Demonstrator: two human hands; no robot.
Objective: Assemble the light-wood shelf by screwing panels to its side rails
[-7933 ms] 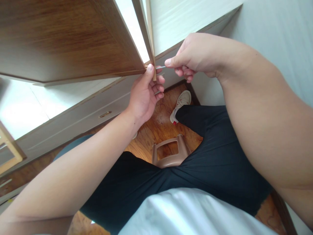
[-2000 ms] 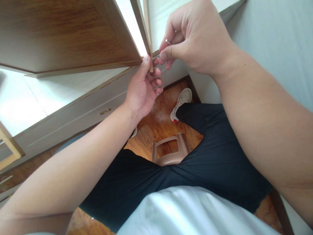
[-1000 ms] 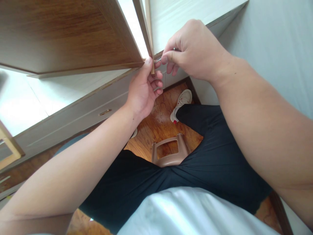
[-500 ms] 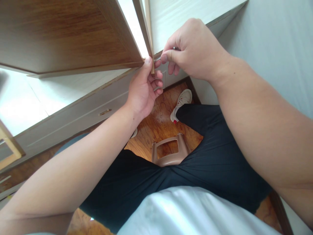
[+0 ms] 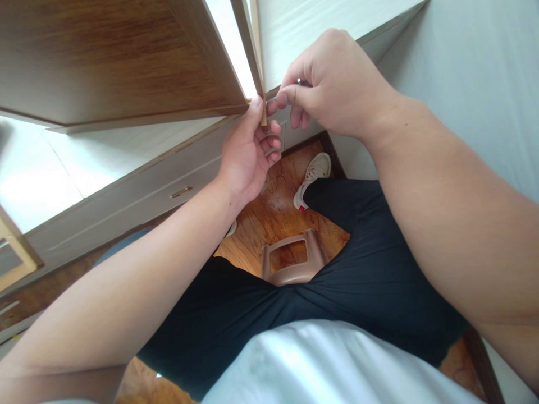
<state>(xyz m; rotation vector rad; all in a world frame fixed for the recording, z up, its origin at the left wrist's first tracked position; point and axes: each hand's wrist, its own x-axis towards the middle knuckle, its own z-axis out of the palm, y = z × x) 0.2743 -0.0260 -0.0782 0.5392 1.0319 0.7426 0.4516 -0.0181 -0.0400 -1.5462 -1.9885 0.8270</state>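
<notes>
Both hands meet at the lower corner of a wooden door panel (image 5: 126, 62).

The left hand (image 5: 248, 154) pinches that corner from below, thumb up; just beside it, the right hand (image 5: 332, 84) arches over, fingertips squeezing a thin metal key (image 5: 272, 101).

Both forearms bare, no sleeves, watch or rings visible. Pale grey-white cotton shirt (image 5: 337, 365) fills lower centre of frame. Black loose-fitting trousers (image 5: 370, 280) at centre. Beige lace-up sneaker with red heel mark (image 5: 312, 174) above centre.
</notes>
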